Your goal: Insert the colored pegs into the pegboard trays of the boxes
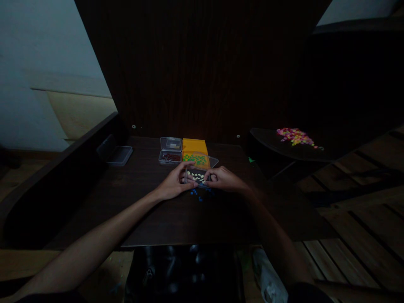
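My left hand (175,182) is wrapped round the left side of a small clear plastic box (198,170), its thumb along the near edge. Inside the box lie several small pale yellow pieces (196,176). At the box's right side is my right hand (225,178), its fingers pinched together at the pale pieces; whether a piece is between the fingertips is too small to make out. Small blue pieces (200,199) lie scattered on the dark table just below the box.
Behind my hands are an orange box (195,145) with green pieces (196,158) and an open clear box (171,143) with dark red pieces. Another open clear box (122,155) stands left. Multicoloured pieces (296,136) lie on a dark surface at right, with a green scrap (251,160) nearer.
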